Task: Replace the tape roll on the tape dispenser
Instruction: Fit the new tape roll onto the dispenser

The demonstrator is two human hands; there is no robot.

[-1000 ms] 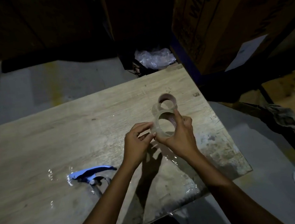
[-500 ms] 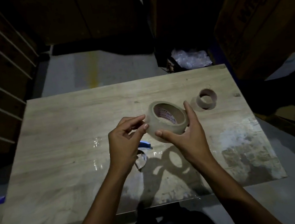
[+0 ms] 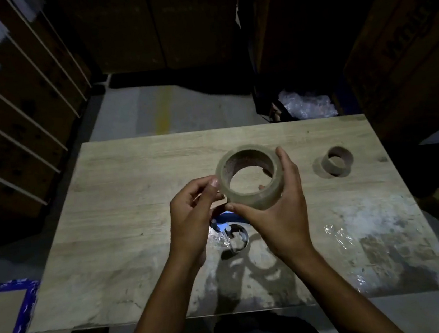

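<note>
A full roll of clear tape (image 3: 253,190) with a brown core is held above the wooden table (image 3: 123,205), its hole facing me. My right hand (image 3: 279,214) grips it from the right and below. My left hand (image 3: 191,219) pinches at the roll's left edge with thumb and fingertips. Under my hands, the blue tape dispenser (image 3: 230,232) lies on the table, mostly hidden, its metal roller part showing. An empty brown cardboard core (image 3: 336,161) stands on the table to the right.
Crumpled clear tape scraps (image 3: 337,235) lie on the table at the right. Cardboard boxes (image 3: 402,47) rise at the right, shelving (image 3: 14,122) at the left. A bag of bubble wrap (image 3: 307,105) sits behind the table. A blue-edged box (image 3: 8,325) is on the floor at lower left.
The view has swung left and then closer, centring the table. Both hands have kept hold of the roll, which has tilted so its hole faces me more squarely.
</note>
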